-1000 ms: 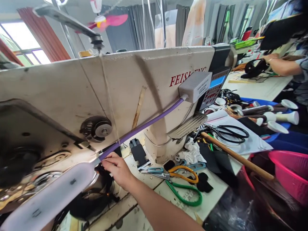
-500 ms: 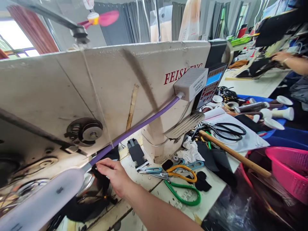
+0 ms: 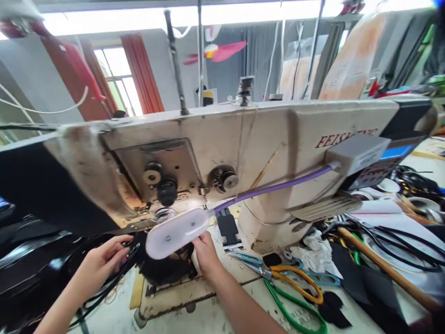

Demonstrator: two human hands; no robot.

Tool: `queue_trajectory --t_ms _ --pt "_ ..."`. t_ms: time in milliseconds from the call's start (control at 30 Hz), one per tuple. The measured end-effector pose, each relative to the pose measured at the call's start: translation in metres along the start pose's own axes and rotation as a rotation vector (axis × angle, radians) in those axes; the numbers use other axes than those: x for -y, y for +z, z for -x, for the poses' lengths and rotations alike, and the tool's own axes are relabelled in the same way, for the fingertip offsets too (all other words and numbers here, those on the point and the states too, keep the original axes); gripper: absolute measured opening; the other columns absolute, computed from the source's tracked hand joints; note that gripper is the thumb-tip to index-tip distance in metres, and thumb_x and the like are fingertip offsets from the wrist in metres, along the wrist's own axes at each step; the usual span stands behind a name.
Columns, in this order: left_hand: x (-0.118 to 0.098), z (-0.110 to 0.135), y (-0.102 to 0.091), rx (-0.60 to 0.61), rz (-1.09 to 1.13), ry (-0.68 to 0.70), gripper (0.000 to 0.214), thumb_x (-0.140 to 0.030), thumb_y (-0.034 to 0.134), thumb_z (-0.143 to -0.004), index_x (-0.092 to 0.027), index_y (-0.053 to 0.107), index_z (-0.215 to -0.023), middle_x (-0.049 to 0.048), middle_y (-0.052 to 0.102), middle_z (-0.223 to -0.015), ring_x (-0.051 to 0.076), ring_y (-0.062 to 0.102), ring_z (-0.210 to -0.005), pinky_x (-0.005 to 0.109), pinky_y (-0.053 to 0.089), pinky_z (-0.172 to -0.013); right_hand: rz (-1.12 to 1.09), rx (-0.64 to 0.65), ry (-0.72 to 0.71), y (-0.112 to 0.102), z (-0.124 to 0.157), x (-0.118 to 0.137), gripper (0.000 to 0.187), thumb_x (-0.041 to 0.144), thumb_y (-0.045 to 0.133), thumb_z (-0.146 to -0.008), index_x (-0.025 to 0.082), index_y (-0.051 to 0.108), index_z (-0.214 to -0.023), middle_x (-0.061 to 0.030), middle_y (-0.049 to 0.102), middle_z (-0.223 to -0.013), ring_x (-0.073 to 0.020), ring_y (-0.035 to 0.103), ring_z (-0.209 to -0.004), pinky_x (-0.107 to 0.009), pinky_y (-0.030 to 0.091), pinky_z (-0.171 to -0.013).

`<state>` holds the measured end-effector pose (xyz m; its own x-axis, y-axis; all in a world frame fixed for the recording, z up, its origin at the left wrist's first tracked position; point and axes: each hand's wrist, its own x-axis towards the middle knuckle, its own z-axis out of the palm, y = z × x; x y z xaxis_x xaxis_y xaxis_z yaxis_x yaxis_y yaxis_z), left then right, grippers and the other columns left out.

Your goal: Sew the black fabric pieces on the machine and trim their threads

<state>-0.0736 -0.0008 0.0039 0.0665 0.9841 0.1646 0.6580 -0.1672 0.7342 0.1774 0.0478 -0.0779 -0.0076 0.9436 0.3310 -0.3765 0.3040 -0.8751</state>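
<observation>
My left hand [image 3: 102, 262] is closed, with thumb and fingers pinching the edge of a black strip of material [image 3: 134, 250]. Dark glossy material [image 3: 28, 273] lies to its left. My right hand [image 3: 208, 255] is beside the sewing machine's [image 3: 271, 134] needle area; its fingertips are hidden behind the white lamp head [image 3: 177, 233]. More black material [image 3: 163, 269] lies under the lamp, between my hands. A purple flexible neck [image 3: 274, 188] joins the lamp to a box on the machine.
On the table to the right lie orange-handled scissors [image 3: 299, 283], green-handled scissors [image 3: 295, 311], blue-handled snips [image 3: 246, 256], crumpled white tissue [image 3: 318, 253] and a wooden stick [image 3: 385, 266]. Large black-handled scissors [image 3: 406, 241] rest on white paper. A black clamp-like part [image 3: 227, 227] stands behind my right hand.
The view has swung left, bringing my left hand and the machine's left end into sight. The lamp head now appears farther off, in front of my right hand's fingers.
</observation>
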Motion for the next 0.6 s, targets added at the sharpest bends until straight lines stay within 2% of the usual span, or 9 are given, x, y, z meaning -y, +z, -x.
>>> queue_trajectory --t_ms 67,167,200,267,333,400,500,600 --pt "0.003 0.01 -0.008 0.116 0.165 -0.02 0.037 -0.054 0.062 -0.081 -0.021 0.073 -0.094 0.0021 0.071 -0.071 0.017 0.065 -0.061 0.026 0.055 -0.06 0.038 -0.017 -0.029 0.0 0.001 -0.003 0.031 0.043 0.057 -0.086 0.021 0.074 -0.097 -0.0039 0.069 -0.092 -0.0201 0.06 -0.09 -0.03 0.046 -0.083" --pt "-0.01 0.017 -0.013 0.327 0.321 0.046 0.032 -0.045 0.06 -0.086 -0.024 0.072 -0.106 0.0082 0.074 -0.106 0.024 0.07 -0.094 0.032 0.053 -0.087 0.112 -0.054 -0.085 -0.001 0.002 -0.003 0.03 0.041 0.055 -0.087 0.019 0.074 -0.095 -0.0046 0.07 -0.091 -0.0211 0.061 -0.091 -0.031 0.048 -0.082" --pt "-0.017 0.015 -0.011 0.37 0.303 0.081 0.033 -0.042 0.059 -0.086 -0.024 0.071 -0.111 0.009 0.073 -0.109 0.024 0.069 -0.096 0.033 0.053 -0.089 0.144 -0.07 -0.11 -0.002 0.003 -0.002 0.029 0.039 0.055 -0.086 0.019 0.073 -0.094 -0.0052 0.07 -0.091 -0.0216 0.062 -0.09 -0.031 0.049 -0.081" --pt "-0.033 0.007 -0.004 0.4 0.187 0.118 0.031 -0.039 0.055 -0.088 -0.02 0.071 -0.107 0.0084 0.075 -0.096 0.02 0.071 -0.082 0.028 0.055 -0.077 0.209 -0.121 -0.165 -0.004 0.008 0.003 0.023 0.035 0.058 -0.084 0.019 0.073 -0.092 -0.0067 0.07 -0.093 -0.0234 0.062 -0.092 -0.034 0.049 -0.083" --pt "-0.047 -0.003 0.006 0.345 0.014 0.147 0.033 -0.04 0.049 -0.091 -0.017 0.073 -0.092 0.0037 0.07 -0.071 0.014 0.064 -0.058 0.021 0.049 -0.057 0.317 -0.164 -0.29 -0.004 0.014 0.009 0.018 0.028 0.063 -0.08 0.021 0.072 -0.093 -0.0079 0.069 -0.096 -0.0256 0.06 -0.097 -0.039 0.047 -0.089" --pt "-0.058 -0.009 0.015 0.247 -0.178 0.225 0.037 -0.041 0.046 -0.091 -0.017 0.07 -0.077 0.0002 0.063 -0.059 0.011 0.055 -0.05 0.021 0.039 -0.05 0.515 -0.124 -0.518 -0.001 0.02 0.015 0.02 0.019 0.064 -0.079 0.023 0.071 -0.096 -0.0078 0.069 -0.097 -0.0261 0.06 -0.099 -0.043 0.045 -0.094" --pt "-0.063 -0.009 0.026 0.082 -0.378 0.336 0.038 -0.04 0.047 -0.091 -0.018 0.065 -0.065 -0.0005 0.059 -0.058 0.012 0.05 -0.054 0.023 0.034 -0.053 0.811 0.023 -0.819 0.009 0.024 0.022 0.031 0.008 0.057 -0.081 0.026 0.069 -0.103 -0.0067 0.07 -0.094 -0.0239 0.065 -0.093 -0.044 0.049 -0.09" --pt "-0.061 -0.007 0.036 -0.071 -0.423 0.362 0.033 -0.037 0.049 -0.089 -0.02 0.065 -0.066 0.0022 0.064 -0.068 0.017 0.057 -0.068 0.029 0.04 -0.068 0.889 0.056 -0.891 0.015 0.022 0.028 0.039 0.002 0.051 -0.081 0.024 0.066 -0.11 -0.0079 0.07 -0.093 -0.0236 0.066 -0.091 -0.044 0.052 -0.087"
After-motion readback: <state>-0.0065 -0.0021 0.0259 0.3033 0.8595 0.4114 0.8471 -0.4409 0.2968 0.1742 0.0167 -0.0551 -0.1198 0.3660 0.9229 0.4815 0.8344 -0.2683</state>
